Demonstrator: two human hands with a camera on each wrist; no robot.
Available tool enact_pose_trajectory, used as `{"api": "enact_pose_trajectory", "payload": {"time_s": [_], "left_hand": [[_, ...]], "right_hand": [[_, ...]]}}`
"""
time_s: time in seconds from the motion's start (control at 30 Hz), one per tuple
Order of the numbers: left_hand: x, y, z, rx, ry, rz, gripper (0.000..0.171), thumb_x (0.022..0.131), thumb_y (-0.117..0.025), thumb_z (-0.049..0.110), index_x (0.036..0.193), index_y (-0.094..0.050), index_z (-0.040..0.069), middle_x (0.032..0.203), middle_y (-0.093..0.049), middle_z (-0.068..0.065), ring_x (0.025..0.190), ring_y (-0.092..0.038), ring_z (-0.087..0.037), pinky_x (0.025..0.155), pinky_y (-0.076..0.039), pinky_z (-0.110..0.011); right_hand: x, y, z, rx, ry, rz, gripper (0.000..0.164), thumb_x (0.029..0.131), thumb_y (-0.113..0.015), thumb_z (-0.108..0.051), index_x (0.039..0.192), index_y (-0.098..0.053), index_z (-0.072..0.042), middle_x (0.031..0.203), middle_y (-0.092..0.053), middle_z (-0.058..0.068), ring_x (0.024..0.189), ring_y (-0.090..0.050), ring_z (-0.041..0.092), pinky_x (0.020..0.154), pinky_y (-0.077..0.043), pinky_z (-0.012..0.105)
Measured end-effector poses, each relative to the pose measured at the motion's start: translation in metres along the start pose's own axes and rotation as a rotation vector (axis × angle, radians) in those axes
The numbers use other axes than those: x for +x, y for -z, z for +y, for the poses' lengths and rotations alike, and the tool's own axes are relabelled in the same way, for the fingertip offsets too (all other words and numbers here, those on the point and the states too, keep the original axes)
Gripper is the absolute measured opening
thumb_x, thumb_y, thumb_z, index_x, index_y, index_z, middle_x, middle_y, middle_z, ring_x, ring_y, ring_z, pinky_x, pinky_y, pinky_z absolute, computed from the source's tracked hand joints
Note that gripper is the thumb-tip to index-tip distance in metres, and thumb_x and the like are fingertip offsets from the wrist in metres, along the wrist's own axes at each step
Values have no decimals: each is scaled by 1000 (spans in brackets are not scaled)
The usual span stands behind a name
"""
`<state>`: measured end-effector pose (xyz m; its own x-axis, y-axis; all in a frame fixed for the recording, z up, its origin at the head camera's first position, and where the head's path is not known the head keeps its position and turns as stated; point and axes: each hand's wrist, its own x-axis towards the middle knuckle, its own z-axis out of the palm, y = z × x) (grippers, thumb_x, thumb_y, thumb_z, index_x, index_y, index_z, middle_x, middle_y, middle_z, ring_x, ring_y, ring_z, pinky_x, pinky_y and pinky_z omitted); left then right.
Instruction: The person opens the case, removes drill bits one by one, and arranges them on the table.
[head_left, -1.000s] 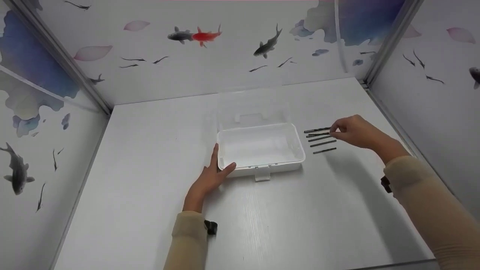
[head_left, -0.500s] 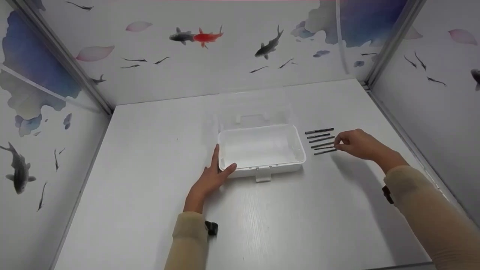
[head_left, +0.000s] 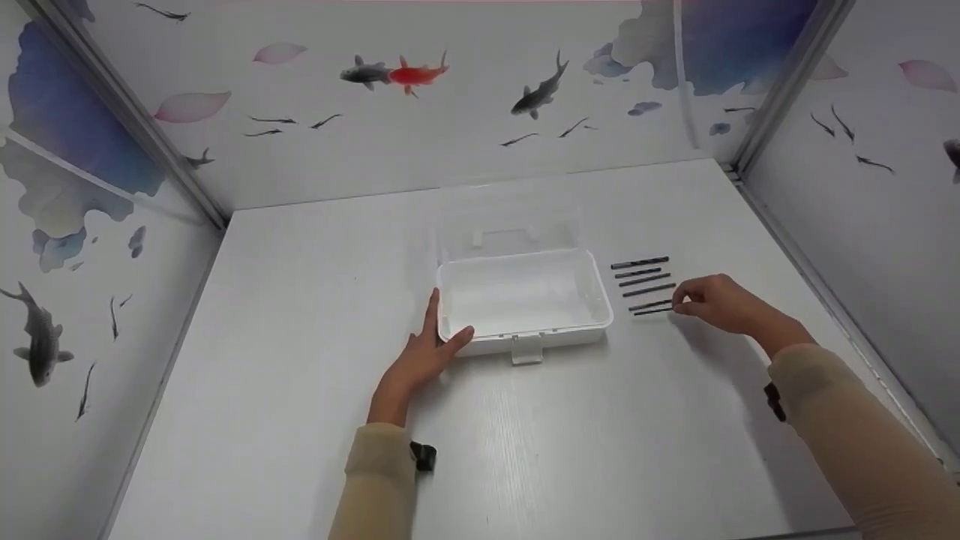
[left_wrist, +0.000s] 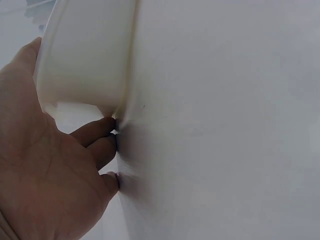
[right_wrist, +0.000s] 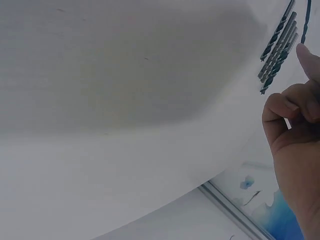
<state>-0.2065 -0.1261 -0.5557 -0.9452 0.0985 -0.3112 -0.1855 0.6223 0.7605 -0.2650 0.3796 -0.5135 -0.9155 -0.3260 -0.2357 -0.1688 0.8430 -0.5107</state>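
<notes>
My left hand (head_left: 420,356) rests at the near left corner of a white plastic box (head_left: 544,343), index finger straight along the left side and thumb on the front rim. In the left wrist view, the other fingers (left_wrist: 102,150) of that hand touch the table beside the box wall (left_wrist: 90,55). Right of the box, my right hand (head_left: 724,304) pinches the end of a thin dark drill bit (head_left: 651,312) between thumb and fingers. This bit lies nearest the front of a row of several drill bits (head_left: 649,290). The right wrist view shows their spiral flutes.
The box's clear lid (head_left: 510,214) stands open at the back, with a handle on it. A latch (head_left: 526,350) hangs at the box front. White panels printed with fish (head_left: 540,90) enclose the white table (head_left: 262,375) at the back and sides.
My right hand has moved toward the front with the thin drill bit, from the back of the row to its near end. The left hand and the box have stayed put.
</notes>
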Motion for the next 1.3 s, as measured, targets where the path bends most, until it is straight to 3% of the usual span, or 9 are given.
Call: {"api": "enact_pose_trajectory", "payload": {"time_s": [0.33, 0.5, 0.83, 1.3], "left_hand": [[0, 0, 0, -2, -3, -4, 107, 94, -55, 81, 169, 13, 45, 181, -11, -13, 162, -4, -58, 126, -15, -77], [0, 0, 0, 16, 0, -8, 109, 92, -52, 86, 168, 15, 47, 180, -12, -14, 162, -5, -58, 126, -16, -78], [0, 2, 2, -9, 3, -11, 104, 97, -55, 77, 168, 14, 47, 181, -9, -13, 163, -3, -57, 127, -15, -77], [-1, 0, -1, 2, -26, -9, 110, 92, -53, 85, 169, 15, 44, 181, -8, -13, 161, -4, -60, 127, -14, -77]], "right_hand": [[-2, -6, 14, 55, -49, -15, 14, 106, -67, -20, 116, -74, -12, 81, -51, 1, 78, -55, 19, 67, -49, 30], [-1, -8, 18, 64, -67, -18, 15, 106, -68, -22, 116, -73, -13, 86, -51, 2, 80, -56, 18, 67, -47, 29], [5, -10, 19, 56, -123, -2, 15, 107, -63, -16, 118, -72, -11, 81, -52, 3, 75, -52, 18, 65, -44, 32], [11, -14, 11, 21, -104, -16, 16, 107, -63, -13, 119, -73, -10, 88, -53, 6, 82, -51, 21, 68, -44, 33]]}}
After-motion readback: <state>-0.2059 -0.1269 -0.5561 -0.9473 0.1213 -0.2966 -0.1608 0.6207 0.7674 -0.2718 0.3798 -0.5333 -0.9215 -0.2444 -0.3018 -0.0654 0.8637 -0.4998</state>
